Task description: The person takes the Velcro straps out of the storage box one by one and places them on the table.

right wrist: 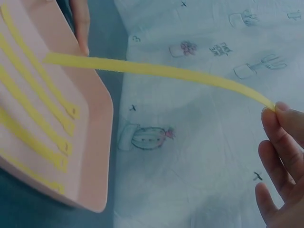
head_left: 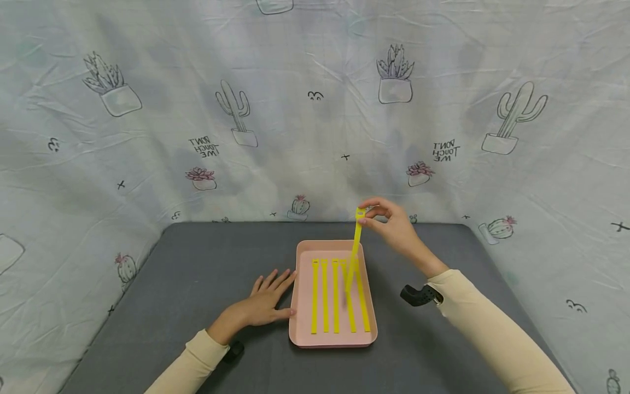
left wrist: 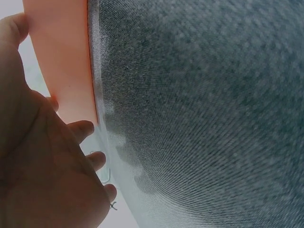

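My right hand (head_left: 396,227) pinches a yellow cable strap (head_left: 355,243) by its wide, slotted head between thumb and fingers. The strap hangs down over the pink tray (head_left: 330,340); in the right wrist view it bows slightly, its free end over the tray. Inside the tray, several more yellow straps (head_left: 325,298) lie side by side lengthwise, heads at the far end. Fingers fairly straight and spread, my left hand (head_left: 261,306) rests at the tray's left side, the thumb and a fingertip at its edge. The left wrist view shows its palm beside the tray wall (left wrist: 64,57).
A dark grey cloth (head_left: 211,273) covers the table beneath the tray. Behind and at both sides hangs a pale curtain (head_left: 315,137) printed with cactus drawings. Each wrist wears a black band (head_left: 420,295).
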`<action>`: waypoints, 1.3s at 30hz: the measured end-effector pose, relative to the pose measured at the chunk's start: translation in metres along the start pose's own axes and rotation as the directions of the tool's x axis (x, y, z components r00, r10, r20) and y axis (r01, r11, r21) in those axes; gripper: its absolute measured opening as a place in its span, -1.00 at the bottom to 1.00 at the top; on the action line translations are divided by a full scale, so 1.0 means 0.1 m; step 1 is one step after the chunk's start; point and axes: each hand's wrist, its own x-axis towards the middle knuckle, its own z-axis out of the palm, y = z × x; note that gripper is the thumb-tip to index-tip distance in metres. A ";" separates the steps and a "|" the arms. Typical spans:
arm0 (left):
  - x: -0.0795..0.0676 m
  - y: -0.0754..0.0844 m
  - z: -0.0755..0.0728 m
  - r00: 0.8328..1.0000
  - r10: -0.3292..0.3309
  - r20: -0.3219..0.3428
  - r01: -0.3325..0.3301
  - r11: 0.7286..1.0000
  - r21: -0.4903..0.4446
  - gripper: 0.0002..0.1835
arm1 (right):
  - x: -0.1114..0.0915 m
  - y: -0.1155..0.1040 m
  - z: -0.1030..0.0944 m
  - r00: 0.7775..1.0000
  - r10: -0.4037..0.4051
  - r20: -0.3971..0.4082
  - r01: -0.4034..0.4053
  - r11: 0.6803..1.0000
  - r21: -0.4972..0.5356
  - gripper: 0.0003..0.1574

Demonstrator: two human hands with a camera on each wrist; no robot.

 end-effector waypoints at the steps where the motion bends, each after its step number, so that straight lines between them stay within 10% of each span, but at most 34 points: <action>1: 0.01 0.00 0.00 1.000 -0.004 0.002 0.004 1.000 0.003 -0.07 | -0.01 0.00 -0.03 1.000 0.001 -0.004 -0.001 1.000 -0.008 -0.60; 20: 0.02 -0.13 0.02 0.999 0.041 -0.031 -0.042 0.999 -0.034 -0.05 | -0.31 0.13 -0.46 0.988 0.151 0.037 -0.150 0.988 -0.031 -0.55; 39: 0.02 -0.11 -0.08 1.000 0.027 -0.010 -0.027 1.000 0.008 -0.02 | -0.59 0.50 -0.34 0.953 0.255 0.161 -0.260 0.966 0.011 -0.53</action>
